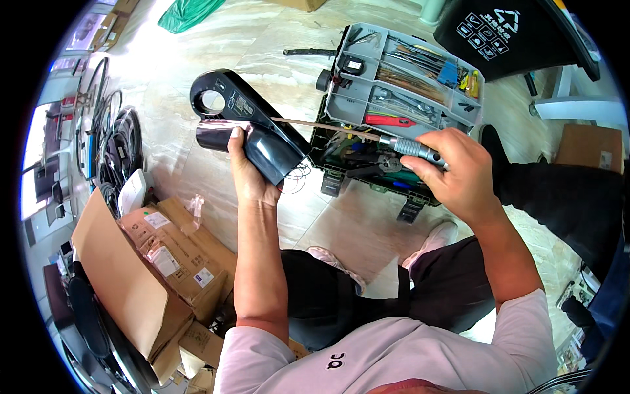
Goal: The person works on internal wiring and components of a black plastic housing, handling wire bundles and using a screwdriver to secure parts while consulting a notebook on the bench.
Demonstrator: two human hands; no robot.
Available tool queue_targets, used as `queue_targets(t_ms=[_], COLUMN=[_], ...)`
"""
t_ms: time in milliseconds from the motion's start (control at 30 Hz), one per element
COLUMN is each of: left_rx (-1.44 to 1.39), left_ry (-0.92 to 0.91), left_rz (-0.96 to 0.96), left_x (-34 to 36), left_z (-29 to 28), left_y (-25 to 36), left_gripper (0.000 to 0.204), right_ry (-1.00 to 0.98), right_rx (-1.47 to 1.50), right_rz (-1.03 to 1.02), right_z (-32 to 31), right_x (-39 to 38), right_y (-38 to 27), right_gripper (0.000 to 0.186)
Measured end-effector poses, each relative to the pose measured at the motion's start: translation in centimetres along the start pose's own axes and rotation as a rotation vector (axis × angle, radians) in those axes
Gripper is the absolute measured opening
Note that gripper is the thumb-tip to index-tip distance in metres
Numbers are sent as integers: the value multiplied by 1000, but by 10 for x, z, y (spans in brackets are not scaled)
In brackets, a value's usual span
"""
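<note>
My left hand (252,177) is closed around a black plastic casing (266,154), with the thumb on its glossy side. One end of the casing has a round hole, and a printed label shows on its flat part. Thin wires (298,180) hang from the lower end. In my right hand (462,167) is a long-shafted screwdriver (410,148), gripped by its grey handle. Its shaft points left, and the tip reaches the casing's edge; I cannot tell whether it sits in a screw.
Beyond my hands stands an opened toolbox with a grey compartment tray (341,108) of tools. A black bin (453,26) is at the far right. Another person's dark-trousered leg (558,197) extends in from the right. Cardboard boxes (125,262) and coiled cables (128,141) lie left.
</note>
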State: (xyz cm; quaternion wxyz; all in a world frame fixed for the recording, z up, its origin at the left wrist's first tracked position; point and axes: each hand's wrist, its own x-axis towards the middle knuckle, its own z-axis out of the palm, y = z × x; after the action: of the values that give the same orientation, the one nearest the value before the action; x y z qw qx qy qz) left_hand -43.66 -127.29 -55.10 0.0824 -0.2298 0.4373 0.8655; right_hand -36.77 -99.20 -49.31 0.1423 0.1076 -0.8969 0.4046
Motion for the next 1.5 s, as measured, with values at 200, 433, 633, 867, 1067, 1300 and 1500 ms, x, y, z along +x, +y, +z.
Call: queue_targets(t_ms=[200, 433, 633, 867, 1067, 1300, 1500], left_rx=[-13, 26, -52, -32, -51, -45, -49], left_ry=[4, 36, -5, 14, 16, 10, 4], left_rz=[7, 50, 6, 28, 21, 31, 46], left_x=[0, 0, 6, 4, 5, 3, 4], left_z=[5, 5, 4, 11, 6, 15, 9], left_y=[-3, -2, -10, -10, -12, -12, -12], left_gripper=[50, 51, 53, 53, 53, 52, 50], right_ry=[-124, -266, 1, -108, -253, -30, -367], right_rx=[707, 360, 601, 511, 514, 287, 601], right_rz=[822, 577, 610, 605, 749, 350, 887], right_z=[-8, -12, -2, -9, -19, -7, -29], right_x=[0, 6, 5, 7, 19, 6, 21], right_y=[2, 11, -1, 13, 4, 14, 6], right_gripper=[62, 45, 35, 46, 35, 40, 28])
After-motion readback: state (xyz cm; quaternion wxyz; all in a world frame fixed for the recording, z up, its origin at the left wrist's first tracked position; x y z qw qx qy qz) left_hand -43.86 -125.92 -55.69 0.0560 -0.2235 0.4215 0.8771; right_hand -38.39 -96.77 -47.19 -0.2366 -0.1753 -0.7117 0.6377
